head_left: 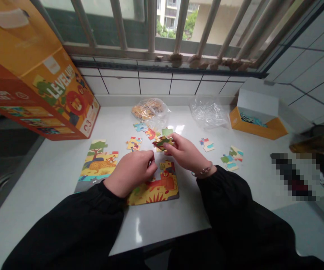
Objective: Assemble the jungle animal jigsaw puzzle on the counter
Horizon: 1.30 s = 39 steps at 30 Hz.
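Jigsaw puzzle (166, 185), partly assembled, is laid on the table (190, 215) beneath the curled left hand (135, 168), whose hold cannot be told. With a puzzle piece (162, 142) pinched in the right hand (186, 152), its picture should be matched before pressing.

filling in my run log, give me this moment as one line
left hand: curled over partly joined puzzle, contents hidden | right hand: pinching at least one puzzle piece | nearby: loose pieces, filled clear bag

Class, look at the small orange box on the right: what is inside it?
Bluish pieces lie heaped in the orange box. Whatever lies beneath the top ones is covered and cannot be seen.
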Motion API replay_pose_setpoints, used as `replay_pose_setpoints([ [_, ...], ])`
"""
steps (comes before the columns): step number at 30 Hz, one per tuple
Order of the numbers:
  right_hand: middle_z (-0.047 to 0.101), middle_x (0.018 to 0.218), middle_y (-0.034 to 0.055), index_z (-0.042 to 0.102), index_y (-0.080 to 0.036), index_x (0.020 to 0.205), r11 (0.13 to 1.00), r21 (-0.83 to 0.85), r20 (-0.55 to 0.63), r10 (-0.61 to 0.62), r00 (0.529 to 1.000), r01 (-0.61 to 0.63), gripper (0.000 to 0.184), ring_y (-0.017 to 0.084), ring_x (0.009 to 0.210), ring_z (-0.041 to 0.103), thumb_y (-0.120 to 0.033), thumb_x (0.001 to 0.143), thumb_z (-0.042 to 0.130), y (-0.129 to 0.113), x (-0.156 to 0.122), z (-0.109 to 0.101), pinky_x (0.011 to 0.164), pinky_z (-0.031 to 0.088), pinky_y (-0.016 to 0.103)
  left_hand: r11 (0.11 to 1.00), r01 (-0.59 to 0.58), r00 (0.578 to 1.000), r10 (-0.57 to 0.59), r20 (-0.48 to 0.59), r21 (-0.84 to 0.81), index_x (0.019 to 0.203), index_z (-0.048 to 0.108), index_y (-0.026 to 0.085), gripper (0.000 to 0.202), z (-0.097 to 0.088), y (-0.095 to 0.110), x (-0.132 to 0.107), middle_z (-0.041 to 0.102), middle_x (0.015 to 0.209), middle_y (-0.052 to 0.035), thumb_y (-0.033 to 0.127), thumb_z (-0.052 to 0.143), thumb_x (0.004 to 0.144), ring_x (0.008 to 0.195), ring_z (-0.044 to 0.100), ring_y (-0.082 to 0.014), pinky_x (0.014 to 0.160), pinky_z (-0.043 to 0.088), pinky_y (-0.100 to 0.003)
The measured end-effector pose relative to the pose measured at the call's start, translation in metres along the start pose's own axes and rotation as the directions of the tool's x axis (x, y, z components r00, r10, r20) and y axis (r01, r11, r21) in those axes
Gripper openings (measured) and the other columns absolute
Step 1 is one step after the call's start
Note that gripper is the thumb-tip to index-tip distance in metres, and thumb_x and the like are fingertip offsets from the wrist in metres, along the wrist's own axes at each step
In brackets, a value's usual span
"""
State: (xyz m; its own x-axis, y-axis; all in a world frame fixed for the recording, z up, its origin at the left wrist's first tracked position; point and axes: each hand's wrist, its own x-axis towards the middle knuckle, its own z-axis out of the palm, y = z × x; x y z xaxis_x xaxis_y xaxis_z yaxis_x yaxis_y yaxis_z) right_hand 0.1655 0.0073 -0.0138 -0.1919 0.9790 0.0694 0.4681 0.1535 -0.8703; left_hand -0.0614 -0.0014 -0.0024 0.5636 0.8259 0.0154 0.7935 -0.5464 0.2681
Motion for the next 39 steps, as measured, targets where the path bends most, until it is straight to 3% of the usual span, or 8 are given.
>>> replay_pose_setpoints([
  [3,0.071,0.089,0.0013,0.055,-0.025,0.090,0.997,-0.078,0.081,0.031,0.996,-0.025,0.028,0.018,0.080,0.064,-0.044,0.110,0.054,-0.008,0.016,0.020,0.070,0.048,0.030,0.996,-0.077,0.997,0.079,0.027,-0.043,0.079,0.063,0.022,0.019,-0.001,0.003,0.000,0.071,0.076,-0.0052,0.025,0.060,0.098,0.066,0.062,-0.0198,0.061,0.038,-0.033],
  [6,0.068,0.085,0.0015,0.052,-0.025,0.085,0.982,-0.184,0.061,0.060,0.996,-0.048,0.030,0.019,0.078,0.058,-0.044,0.108,0.053,-0.001,0.018,0.008,0.069,0.043,0.031,0.988,-0.131,0.990,0.135,0.041,-0.083,0.080,0.063,0.022,0.020,0.001,0.002,0.000,0.069,0.076,-0.0043,0.025,0.059,0.099,0.067,0.062,-0.0196,0.063,0.039,-0.033],
  [10,0.063,0.074,0.0029,0.049,-0.027,0.079,0.905,-0.373,-0.232,0.122,0.965,-0.204,0.028,0.021,0.071,0.056,-0.039,0.102,0.059,0.018,0.010,-0.032,0.065,0.037,0.033,0.981,-0.156,0.987,0.158,0.008,-0.114,0.087,0.068,0.021,0.020,0.004,-0.001,0.000,0.070,0.083,-0.0055,0.025,0.056,0.102,0.076,0.064,-0.0215,0.071,0.047,-0.035],
  [13,0.070,0.078,0.0043,0.056,-0.026,0.088,0.932,-0.266,-0.379,0.134,0.916,-0.247,0.017,0.022,0.073,0.065,-0.035,0.095,0.069,0.026,0.007,-0.047,0.066,0.044,0.033,0.979,-0.162,0.987,0.159,-0.027,-0.128,0.092,0.072,0.020,0.020,0.005,-0.003,0.001,0.072,0.090,-0.0079,0.024,0.055,0.102,0.084,0.065,-0.0233,0.079,0.052,-0.038],
  [17,0.073,0.080,-0.0003,0.061,-0.024,0.115,0.973,0.111,-0.130,0.218,0.967,-0.205,0.030,0.020,0.067,0.071,-0.035,0.090,0.074,0.023,0.006,-0.040,0.062,0.051,0.031,0.981,-0.150,0.988,0.146,-0.042,-0.121,0.095,0.073,0.019,0.021,0.005,-0.004,0.002,0.072,0.094,-0.0088,0.024,0.055,0.104,0.088,0.065,-0.0245,0.083,0.053,-0.039],
  [21,0.067,0.072,-0.0069,0.063,-0.023,0.126,0.972,0.182,0.105,0.128,0.986,-0.145,0.046,0.016,0.063,0.066,-0.035,0.085,0.081,0.019,0.005,-0.028,0.058,0.047,0.027,0.985,-0.140,0.990,0.137,-0.035,-0.102,0.094,0.072,0.019,0.020,0.004,-0.003,0.002,0.072,0.093,-0.0081,0.024,0.055,0.104,0.087,0.065,-0.0237,0.081,0.052,-0.038],
  [33,0.083,0.099,0.0033,0.079,-0.023,0.111,0.987,-0.155,-0.020,-0.050,0.999,0.046,0.018,0.020,0.088,0.074,-0.033,0.105,0.065,0.019,0.008,-0.012,0.082,0.055,0.033,0.947,-0.262,0.964,0.266,0.001,-0.184,0.099,0.073,0.021,0.010,0.008,-0.006,0.001,0.070,0.097,-0.0066,0.030,0.070,0.102,0.091,0.065,-0.0235,0.084,0.051,-0.037],
  [39,0.085,0.114,0.0052,0.079,-0.025,0.111,0.952,-0.257,0.047,-0.158,0.986,0.165,0.013,0.023,0.108,0.078,-0.025,0.107,0.066,0.016,0.013,0.012,0.098,0.055,0.037,0.957,-0.256,0.965,0.262,0.027,-0.139,0.097,0.073,0.021,0.017,0.012,-0.007,0.003,0.070,0.096,-0.0067,0.036,0.076,0.102,0.091,0.066,-0.0251,0.081,0.050,-0.036],
])
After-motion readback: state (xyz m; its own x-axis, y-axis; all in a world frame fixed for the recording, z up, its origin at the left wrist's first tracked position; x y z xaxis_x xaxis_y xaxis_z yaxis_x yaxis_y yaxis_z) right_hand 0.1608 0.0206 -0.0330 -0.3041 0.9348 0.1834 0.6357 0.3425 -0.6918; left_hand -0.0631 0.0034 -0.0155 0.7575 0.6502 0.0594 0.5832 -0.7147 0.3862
